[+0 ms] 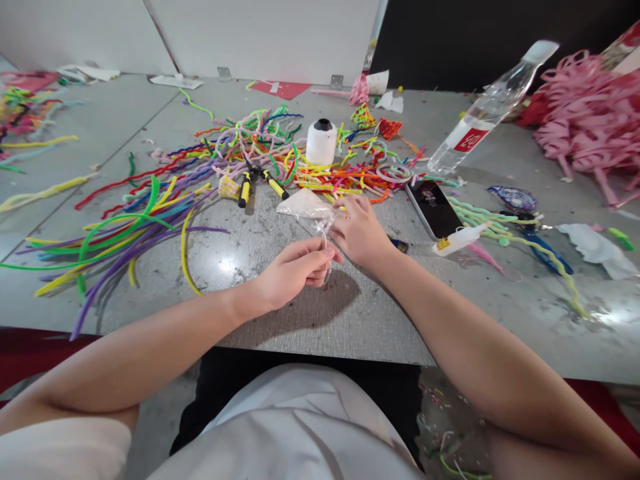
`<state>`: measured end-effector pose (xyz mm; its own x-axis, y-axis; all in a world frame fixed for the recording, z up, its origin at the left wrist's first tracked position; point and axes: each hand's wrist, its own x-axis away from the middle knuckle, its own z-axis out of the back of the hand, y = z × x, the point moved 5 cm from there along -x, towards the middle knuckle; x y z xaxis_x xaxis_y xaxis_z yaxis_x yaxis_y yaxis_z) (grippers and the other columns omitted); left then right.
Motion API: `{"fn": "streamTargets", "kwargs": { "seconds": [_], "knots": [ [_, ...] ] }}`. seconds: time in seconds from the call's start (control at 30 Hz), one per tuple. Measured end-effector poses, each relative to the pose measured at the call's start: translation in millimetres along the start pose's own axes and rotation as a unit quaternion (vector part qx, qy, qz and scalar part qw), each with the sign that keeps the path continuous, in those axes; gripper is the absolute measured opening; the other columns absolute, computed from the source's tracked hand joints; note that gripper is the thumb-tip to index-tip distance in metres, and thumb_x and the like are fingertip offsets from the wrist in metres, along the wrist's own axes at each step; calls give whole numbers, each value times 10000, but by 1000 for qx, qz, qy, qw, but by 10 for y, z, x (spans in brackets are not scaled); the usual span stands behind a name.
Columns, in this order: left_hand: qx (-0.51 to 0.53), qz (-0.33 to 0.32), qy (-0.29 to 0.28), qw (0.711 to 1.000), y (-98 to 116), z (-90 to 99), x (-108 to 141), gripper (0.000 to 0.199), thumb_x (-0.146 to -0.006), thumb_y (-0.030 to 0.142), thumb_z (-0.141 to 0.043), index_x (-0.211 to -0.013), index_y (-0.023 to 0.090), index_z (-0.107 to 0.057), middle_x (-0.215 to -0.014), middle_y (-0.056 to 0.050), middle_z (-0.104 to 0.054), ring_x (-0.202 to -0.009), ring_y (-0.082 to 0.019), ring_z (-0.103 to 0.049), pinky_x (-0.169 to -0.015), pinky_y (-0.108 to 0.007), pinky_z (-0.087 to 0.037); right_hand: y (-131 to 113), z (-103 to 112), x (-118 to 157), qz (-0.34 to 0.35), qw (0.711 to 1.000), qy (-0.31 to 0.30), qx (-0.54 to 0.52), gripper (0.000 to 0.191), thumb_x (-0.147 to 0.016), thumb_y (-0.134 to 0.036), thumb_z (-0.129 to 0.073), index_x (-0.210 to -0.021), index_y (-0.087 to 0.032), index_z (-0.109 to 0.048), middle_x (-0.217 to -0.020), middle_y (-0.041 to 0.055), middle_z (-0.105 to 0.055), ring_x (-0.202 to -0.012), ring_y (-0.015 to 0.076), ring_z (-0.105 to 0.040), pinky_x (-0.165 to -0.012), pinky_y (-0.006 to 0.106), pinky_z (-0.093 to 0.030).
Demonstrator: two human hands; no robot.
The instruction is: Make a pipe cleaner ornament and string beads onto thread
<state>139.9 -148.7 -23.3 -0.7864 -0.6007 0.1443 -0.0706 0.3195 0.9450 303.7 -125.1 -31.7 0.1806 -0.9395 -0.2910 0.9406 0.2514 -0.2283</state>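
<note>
A clear plastic bag [320,225] with whitish contents [306,202] lies partly on the table in front of me. My left hand [300,267] is closed, pinching the gathered plastic between thumb and fingers. Just beyond it, my right hand [359,230] has its fingers curled at the bag's right side; what its fingertips grip is partly hidden. Behind the bag are yellow-and-black pliers [245,189] and a white thread spool [321,143] standing upright among many coloured chenille stems [200,157].
To the right are a phone [435,208], a white glue bottle [461,239] and a tilted water bottle [493,110]. Pink ribbon loops [585,120] are heaped at far right. Loose green, yellow and purple stems [120,233] spread at left. The table's front edge runs before my lap.
</note>
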Motion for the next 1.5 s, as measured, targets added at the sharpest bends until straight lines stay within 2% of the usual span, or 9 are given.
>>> {"fn": "streamTargets", "kwargs": {
  "seconds": [0.13, 0.23, 0.33, 0.43, 0.77, 1.1, 1.23, 1.4, 1.5],
  "knots": [
    [-11, -4, 22, 1000, 6, 71, -11, 371, -991, 533, -682, -879, 180, -655, -642, 93, -238, -569, -94, -215, -545, -282, -170, 73, 87, 56, -13, 999, 22, -34, 287, -1058, -333, -640, -1145, -177, -864, -1562, 257, -569, -1411, 453, -573, -1172, 653, -524],
    [-15, -3, 39, 999, 12, 129, -23, 507, -959, 677, -682, -820, 190, -650, -655, 90, -193, -566, -97, -179, -531, -287, -154, 170, 136, 112, -52, 995, 41, -68, 300, -1044, -345, -658, -1187, -168, -854, -1488, 256, -609, -1234, 401, -693, -1097, 602, -573],
    [-14, -1, 44, 999, 20, 159, -31, 543, -934, 724, -692, -809, 198, -645, -659, 84, -196, -562, -97, -172, -522, -289, -150, 215, 124, 139, -66, 993, 36, -90, 281, -1042, -333, -642, -1130, -181, -860, -1276, 213, -707, -1069, 342, -726, -1014, 542, -588],
    [-14, -1, 45, 999, 26, 162, -32, 540, -957, 719, -670, -815, 199, -649, -654, 80, -210, -563, -99, -175, -519, -287, -153, 190, 59, 126, -59, 994, 10, -96, 248, -1023, -342, -673, -1055, -188, -864, -1091, 178, -735, -1055, 343, -709, -984, 515, -568],
    [-18, -2, 42, 999, 32, 134, -13, 471, -1013, 613, -642, -809, 189, -652, -640, 87, -201, -564, -97, -182, -523, -270, -156, 146, -6, 75, -96, 982, -11, -164, 131, -939, -289, -779, -830, -230, -822, -879, 86, -710, -871, 263, -648, -827, 415, -495],
    [-20, 2, 49, 999, 40, 123, -5, 400, -1041, 497, -630, -806, 174, -654, -607, 89, -214, -554, -92, -207, -508, -232, -179, 97, -38, 28, -118, 985, -64, -112, 129, -1013, -209, -676, -898, -185, -729, -1060, 129, -789, -1010, 269, -688, -870, 381, -478],
    [-8, 8, 50, 999, 29, 141, -5, 414, -1043, 499, -633, -799, 166, -659, -606, 91, -213, -544, -87, -213, -496, -214, -195, 96, 45, 45, -121, 985, -70, -103, 125, -1049, -225, -624, -942, -193, -680, -1037, 125, -787, -952, 262, -669, -831, 381, -446],
    [39, -2, 13, 999, 86, 142, -3, 348, -1028, 447, -664, -816, 171, -668, -602, 93, -222, -531, -80, -203, -494, -198, -217, 41, 255, 135, -93, 986, 31, -137, 241, -1042, -295, -653, -821, -224, -590, -840, 63, -704, -794, 215, -580, -754, 377, -392],
    [60, -9, 7, 998, 145, 164, 5, 292, -1014, 389, -656, -819, 172, -671, -611, 93, -213, -531, -79, -191, -499, -199, -215, -33, 355, 222, -105, 958, 115, -239, 244, -999, -325, -704, -797, -225, -611, -762, 27, -665, -715, 178, -554, -714, 363, -412]
  ]
}}
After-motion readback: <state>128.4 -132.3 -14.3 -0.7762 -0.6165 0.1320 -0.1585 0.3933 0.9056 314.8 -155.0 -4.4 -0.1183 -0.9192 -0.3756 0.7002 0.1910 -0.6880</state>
